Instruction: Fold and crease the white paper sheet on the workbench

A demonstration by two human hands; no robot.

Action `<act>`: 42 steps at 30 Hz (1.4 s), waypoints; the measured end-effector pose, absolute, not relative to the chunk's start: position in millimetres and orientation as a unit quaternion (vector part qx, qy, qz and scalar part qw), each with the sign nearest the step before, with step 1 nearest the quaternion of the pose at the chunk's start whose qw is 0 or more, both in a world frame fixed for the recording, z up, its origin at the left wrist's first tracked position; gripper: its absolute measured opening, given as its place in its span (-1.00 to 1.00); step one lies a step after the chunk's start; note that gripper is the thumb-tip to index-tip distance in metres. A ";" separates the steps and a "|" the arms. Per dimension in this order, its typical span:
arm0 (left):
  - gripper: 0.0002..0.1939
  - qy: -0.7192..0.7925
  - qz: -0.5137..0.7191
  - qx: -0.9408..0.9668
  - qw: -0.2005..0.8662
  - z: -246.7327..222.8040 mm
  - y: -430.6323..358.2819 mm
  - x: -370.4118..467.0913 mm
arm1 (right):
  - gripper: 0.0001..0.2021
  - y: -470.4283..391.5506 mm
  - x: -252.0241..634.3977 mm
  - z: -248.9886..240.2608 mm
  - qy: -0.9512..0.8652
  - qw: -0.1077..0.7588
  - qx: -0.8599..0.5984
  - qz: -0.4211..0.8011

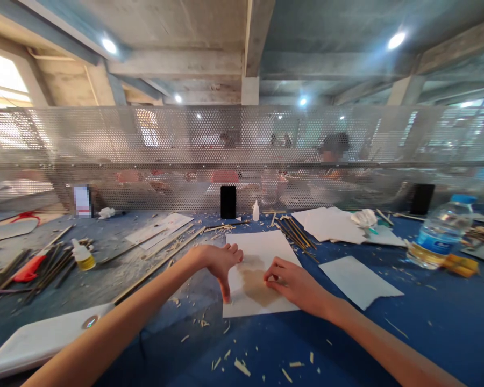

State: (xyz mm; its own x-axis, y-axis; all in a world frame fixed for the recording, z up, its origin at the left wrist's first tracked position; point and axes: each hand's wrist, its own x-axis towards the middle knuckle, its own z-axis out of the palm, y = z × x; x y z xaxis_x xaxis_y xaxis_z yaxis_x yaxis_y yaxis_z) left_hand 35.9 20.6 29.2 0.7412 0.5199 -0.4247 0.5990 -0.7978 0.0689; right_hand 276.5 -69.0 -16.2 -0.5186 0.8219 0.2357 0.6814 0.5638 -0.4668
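A white sheet of paper [237, 307] lies on the blue work surface in front of me, with a tan-brown patch in its middle; whether that is shadow or a stain I cannot tell. My left hand [221, 264] is at the sheet's left edge, its thumb stretched down toward the near left corner and apart from the fingers. Over the right part of the sheet, my right hand [283, 278] has its thumb and fingertips pinched together. Anything between those fingertips is too small or hidden to make out.
Thin sticks [296, 234] lie beyond the sheet. More paper [331, 224] and a water bottle [441, 231] are at right. At left are a glue bottle [83, 255], a red-handled tool [30, 267] and a white device [44, 333]. A perforated metal screen [177, 156] closes the back.
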 end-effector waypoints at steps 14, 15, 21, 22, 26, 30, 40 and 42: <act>0.18 0.307 -0.191 0.926 0.105 27.5 22.0 34.9 | -0.86 -70.6 272.7 -12.0 -0.828 0.214 -0.491 0.165; 0.18 0.309 -0.191 0.926 0.104 27.6 21.8 35.2 | -0.87 -71.3 272.1 -11.4 -0.832 0.215 -0.483 0.168; 0.14 0.299 -0.191 0.929 0.102 30.2 19.3 36.9 | -0.85 -72.4 271.9 -8.3 -0.843 0.213 -0.452 0.197; 0.15 0.299 -0.193 0.929 0.101 30.4 19.2 36.9 | -0.84 -72.2 272.5 -7.8 -0.844 0.211 -0.449 0.204; 0.16 0.296 -0.189 0.930 0.109 30.4 19.7 37.0 | -0.84 -70.6 274.6 -7.7 -0.844 0.211 -0.443 0.214; 0.16 0.301 -0.188 0.928 0.118 30.7 19.6 37.6 | -0.90 -68.3 275.6 -12.1 -0.831 0.224 -0.464 0.211; 0.10 0.298 -0.181 0.933 0.094 26.9 20.8 35.2 | -0.88 -66.2 277.6 -12.0 -0.825 0.228 -0.477 0.202; 0.08 0.294 -0.185 0.933 0.092 27.0 21.0 35.2 | -0.88 -67.4 276.8 -9.2 -0.824 0.228 -0.477 0.202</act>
State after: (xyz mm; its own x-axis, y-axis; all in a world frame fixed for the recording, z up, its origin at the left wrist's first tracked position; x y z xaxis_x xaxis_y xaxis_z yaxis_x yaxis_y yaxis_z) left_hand 35.2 21.0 27.0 0.7593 0.5144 -0.3985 0.5821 -0.8108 0.0624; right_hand 276.8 -67.4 -9.2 -0.4402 0.8789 0.1838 0.6946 0.4630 -0.5506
